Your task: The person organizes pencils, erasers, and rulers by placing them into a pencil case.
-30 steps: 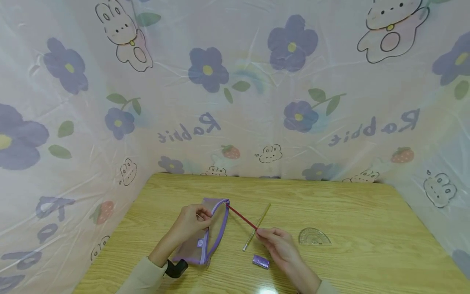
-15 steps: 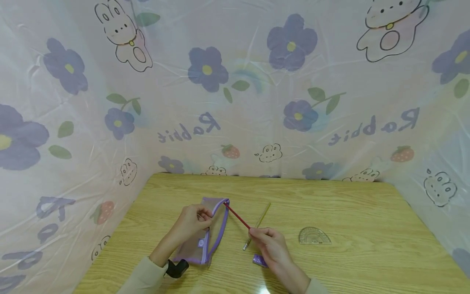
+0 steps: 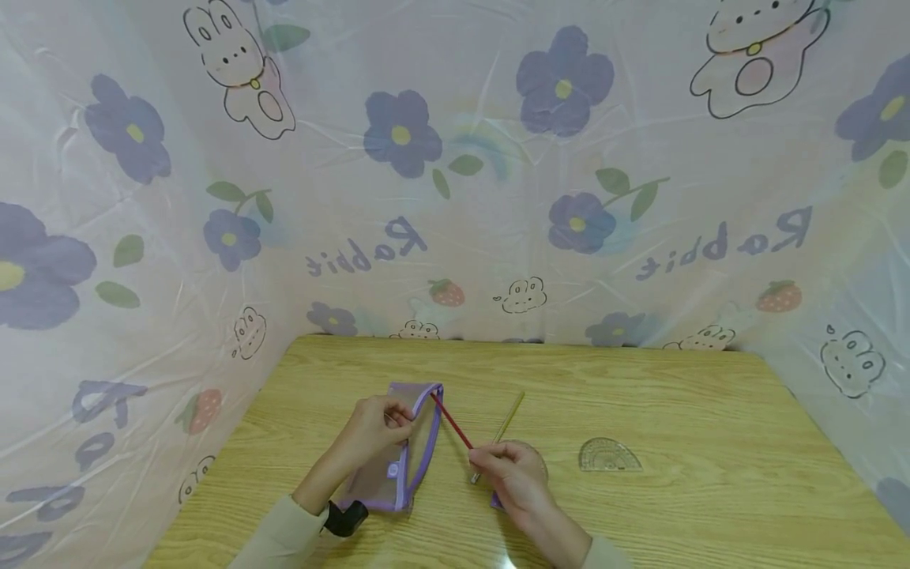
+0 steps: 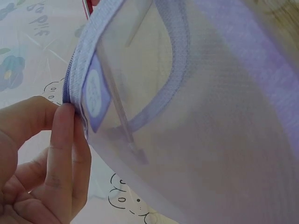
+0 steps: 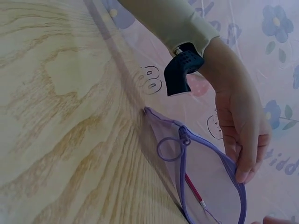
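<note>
Both my hands are busy at a wood-grain table [image 3: 711, 442]. With my left hand [image 3: 370, 427], thumb and fingertips pinched on the zipped edge, I hold the gaping mouth of a long, see-through mesh pouch with purple trim [image 3: 373, 482], which lies across the left part of the tabletop. In my right hand [image 3: 515, 478] I grip a slim red stick [image 3: 453, 423] between thumb and fingers; it slants up and leftward from my fingertips, its far end reaching the pouch's opening near the back corner. Through the mesh, the left wrist view shows a dark length of it running inside. A white emblem on a purple tab [image 4: 93, 98] marks the pouch near my left fingers, and a purple ring [image 5: 170, 149] hangs at the zip.

A thin yellow pencil with a silvery end [image 3: 512, 412] lies just beyond my right hand, which mostly covers a small purple block [image 3: 496, 500]. A clear, half-round plastic protractor [image 3: 610, 456] rests farther right. Behind stands a pale curtain printed with flowers and rabbits [image 3: 462, 213].
</note>
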Available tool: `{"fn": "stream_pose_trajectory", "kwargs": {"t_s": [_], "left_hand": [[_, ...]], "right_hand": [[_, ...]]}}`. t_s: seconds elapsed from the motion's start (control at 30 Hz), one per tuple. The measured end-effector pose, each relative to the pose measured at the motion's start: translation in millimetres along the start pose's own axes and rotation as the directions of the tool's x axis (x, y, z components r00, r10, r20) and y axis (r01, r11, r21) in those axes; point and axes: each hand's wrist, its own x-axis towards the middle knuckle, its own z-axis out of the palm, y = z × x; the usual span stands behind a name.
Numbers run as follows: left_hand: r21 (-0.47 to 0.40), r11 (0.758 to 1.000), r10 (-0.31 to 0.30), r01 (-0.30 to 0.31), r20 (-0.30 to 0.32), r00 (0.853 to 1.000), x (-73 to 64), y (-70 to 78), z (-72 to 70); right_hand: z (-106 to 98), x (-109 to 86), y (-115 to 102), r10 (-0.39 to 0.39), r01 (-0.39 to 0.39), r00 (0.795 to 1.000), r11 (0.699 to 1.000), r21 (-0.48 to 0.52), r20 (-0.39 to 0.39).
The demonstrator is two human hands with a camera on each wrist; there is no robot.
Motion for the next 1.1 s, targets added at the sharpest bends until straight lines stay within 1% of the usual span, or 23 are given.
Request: {"fn": "stream_pose_trajectory", "kwargs": {"t_s": [0.13, 0.27, 0.63, 0.87, 1.03, 1.1], "left_hand": [[0.004, 1.0, 0.006, -0.006, 0.001, 1.0, 0.7, 0.3, -0.1], [0.006, 1.0, 0.009, -0.009, 0.001, 1.0, 0.7, -0.4, 0.0], [0.004, 1.0, 0.002, -0.002, -0.016, 1.0, -0.3, -3.2, -0.6], [0.012, 1.0, 0.009, -0.009, -0.018, 1.0, -0.2, -4.3, -0.6], [0.015, 1.0, 0.004, -0.004, -0.029, 1.0, 0.2, -3.6, -0.3], [0.017, 1.0, 0.003, -0.002, -0.032, 0.999, 0.3, -3.7, -0.1]], "right_hand": [[3.1, 1.0, 0.8, 0.024, -0.022, 0.997, 0.999, -0.04, 0.072], [7.0, 2.9, 2.0, 0.032, -0.025, 0.994, 0.998, -0.065, 0.109], [16.0, 10.4, 4.0, 0.058, -0.037, 0.989, 0.988, -0.15, 0.136], [26.1, 13.9, 7.5, 0.067, -0.039, 0.982, 0.987, -0.159, 0.177], [33.0, 15.9, 12.1, 0.067, -0.033, 0.982, 0.981, -0.189, 0.176], [36.2, 16.2, 14.1, 0.07, -0.036, 0.981, 0.982, -0.187, 0.181]]}}
